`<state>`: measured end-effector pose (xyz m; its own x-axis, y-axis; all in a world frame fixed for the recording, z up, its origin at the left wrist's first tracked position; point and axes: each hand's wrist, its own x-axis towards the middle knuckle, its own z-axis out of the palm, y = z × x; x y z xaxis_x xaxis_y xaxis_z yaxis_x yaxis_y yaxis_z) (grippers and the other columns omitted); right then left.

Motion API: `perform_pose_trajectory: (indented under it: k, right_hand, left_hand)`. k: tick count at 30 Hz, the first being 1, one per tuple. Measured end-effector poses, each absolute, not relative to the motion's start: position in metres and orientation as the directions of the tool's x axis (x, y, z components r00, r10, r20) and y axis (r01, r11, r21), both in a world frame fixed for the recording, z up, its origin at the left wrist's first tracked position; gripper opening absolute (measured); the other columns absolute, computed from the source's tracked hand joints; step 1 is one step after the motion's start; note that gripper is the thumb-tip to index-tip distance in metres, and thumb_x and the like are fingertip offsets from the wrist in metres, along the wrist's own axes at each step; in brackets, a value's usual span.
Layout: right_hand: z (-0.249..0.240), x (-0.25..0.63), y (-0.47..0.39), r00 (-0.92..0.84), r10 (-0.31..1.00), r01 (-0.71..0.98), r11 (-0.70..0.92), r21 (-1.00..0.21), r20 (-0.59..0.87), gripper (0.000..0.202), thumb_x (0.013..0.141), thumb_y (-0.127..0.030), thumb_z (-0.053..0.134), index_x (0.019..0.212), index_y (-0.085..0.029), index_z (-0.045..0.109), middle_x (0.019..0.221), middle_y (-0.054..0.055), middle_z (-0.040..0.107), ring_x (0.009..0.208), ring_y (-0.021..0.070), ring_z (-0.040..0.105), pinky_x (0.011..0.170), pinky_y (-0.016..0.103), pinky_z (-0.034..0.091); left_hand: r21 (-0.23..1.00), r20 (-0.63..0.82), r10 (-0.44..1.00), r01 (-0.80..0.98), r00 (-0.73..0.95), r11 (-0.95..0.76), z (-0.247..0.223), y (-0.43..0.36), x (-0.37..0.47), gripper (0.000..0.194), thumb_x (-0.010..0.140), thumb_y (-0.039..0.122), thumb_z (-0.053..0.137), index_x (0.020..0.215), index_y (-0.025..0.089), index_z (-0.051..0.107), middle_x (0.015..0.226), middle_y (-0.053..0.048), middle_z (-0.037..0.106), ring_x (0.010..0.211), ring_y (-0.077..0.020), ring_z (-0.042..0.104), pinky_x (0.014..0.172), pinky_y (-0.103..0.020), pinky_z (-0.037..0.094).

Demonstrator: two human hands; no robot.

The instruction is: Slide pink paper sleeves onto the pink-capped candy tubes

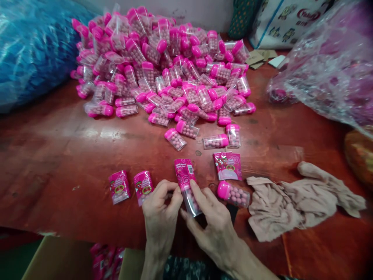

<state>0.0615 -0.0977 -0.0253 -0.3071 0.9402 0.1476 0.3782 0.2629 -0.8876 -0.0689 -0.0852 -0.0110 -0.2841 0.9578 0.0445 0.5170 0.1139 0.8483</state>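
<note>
At the table's front, my right hand [214, 219] grips a clear container of pink balls [191, 202] between thumb and fingers. A pink printed sleeve [183, 171] with a barcode covers its far end. My left hand [161, 206] is closed in a pinch at the left edge of this sleeve, where it meets the clear part. Two flat printed sleeves lie to the left, one [119, 187] apart and another [142, 186] just beyond my left hand. On the right are a few overlapping sleeves [230, 166] and a pink-capped container [233, 193] on its side.
A large heap of pink-capped containers [163, 70] covers the back of the table [58, 155]. A crumpled beige cloth [291, 202] lies at right. Plastic bags, one blue [35, 50] and one clear [329, 66], flank the heap. Below the front edge is a cardboard box [64, 256] with pink packets.
</note>
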Motion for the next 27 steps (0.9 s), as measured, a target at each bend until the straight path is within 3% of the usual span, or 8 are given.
perform_pose_trajectory:
  k: [4,7,10,12,15,23,27]
  right_hand:
    - [-0.014,0.062,-0.098,-0.325,0.942,0.055,-0.072,-0.996,-0.086,0.072,0.079,-0.029,0.063,0.14,-0.024,0.025,0.118,0.01,0.051,0.098,0.0226,0.055,0.081,0.033,0.048]
    - [-0.012,0.062,-0.097,-0.355,0.892,-0.22,-0.369,-0.903,-0.279,0.058,0.088,-0.034,0.051,0.139,-0.024,0.024,0.096,0.005,0.058,0.072,0.0141,0.058,0.061,0.025,0.049]
    - [-0.015,0.061,-0.092,-0.429,0.832,-0.314,-0.503,-0.805,-0.352,0.034,0.09,-0.035,0.047,0.121,-0.02,0.045,0.072,-0.002,0.053,0.049,0.0062,0.047,0.042,0.017,0.037]
    - [-0.017,0.061,-0.089,-0.473,0.81,-0.356,-0.536,-0.765,-0.347,0.023,0.09,-0.035,0.049,0.104,-0.018,0.052,0.071,-0.003,0.051,0.043,0.0031,0.041,0.038,0.014,0.032]
    - [-0.018,0.061,-0.088,-0.472,0.814,-0.406,-0.542,-0.736,-0.339,0.017,0.089,-0.033,0.049,0.094,-0.017,0.052,0.072,-0.003,0.051,0.041,0.0012,0.038,0.037,0.014,0.029]
    - [-0.018,0.058,-0.093,-0.428,0.843,-0.447,-0.511,-0.734,-0.326,0.016,0.089,-0.032,0.049,0.097,-0.018,0.051,0.072,-0.003,0.05,0.042,0.0018,0.038,0.039,0.016,0.028]
    - [-0.017,0.057,-0.093,-0.417,0.848,-0.471,-0.51,-0.72,-0.328,0.018,0.089,-0.033,0.05,0.096,-0.017,0.052,0.071,-0.003,0.049,0.042,0.002,0.037,0.038,0.016,0.027]
  left_hand:
    - [0.843,0.051,0.957,0.525,-0.286,0.112,-0.011,-0.087,-0.073,0.01,0.079,0.017,0.057,0.069,0.019,0.06,0.062,0.005,0.057,0.053,-0.0084,0.053,0.052,-0.019,0.042]
    - [0.832,0.059,0.968,0.548,-0.246,0.088,-0.009,-0.087,-0.07,0.012,0.08,0.015,0.055,0.068,0.018,0.059,0.062,0.004,0.056,0.055,-0.0092,0.054,0.054,-0.02,0.043]
    - [0.797,0.092,0.975,0.602,-0.201,0.049,-0.008,-0.087,-0.065,0.014,0.079,0.013,0.054,0.066,0.016,0.057,0.06,0.003,0.055,0.055,-0.0097,0.055,0.055,-0.02,0.043]
    - [0.756,0.139,0.974,0.654,-0.176,0.01,-0.007,-0.088,-0.063,0.014,0.079,0.012,0.054,0.065,0.016,0.057,0.06,0.002,0.055,0.054,-0.0096,0.054,0.056,-0.021,0.043]
    - [0.712,0.199,0.967,0.701,-0.159,-0.031,-0.007,-0.09,-0.061,0.014,0.077,0.009,0.055,0.065,0.016,0.058,0.06,0.002,0.055,0.055,-0.0098,0.054,0.056,-0.021,0.042]
    - [0.747,0.243,0.948,0.663,-0.207,-0.047,-0.012,-0.097,-0.058,0.011,0.077,0.009,0.055,0.071,0.016,0.059,0.062,0.002,0.058,0.056,-0.0102,0.055,0.055,-0.021,0.043]
    - [0.797,0.19,0.948,0.604,-0.256,0.003,-0.015,-0.099,-0.057,0.01,0.077,0.01,0.055,0.072,0.018,0.059,0.063,0.003,0.058,0.055,-0.0102,0.056,0.054,-0.021,0.044]
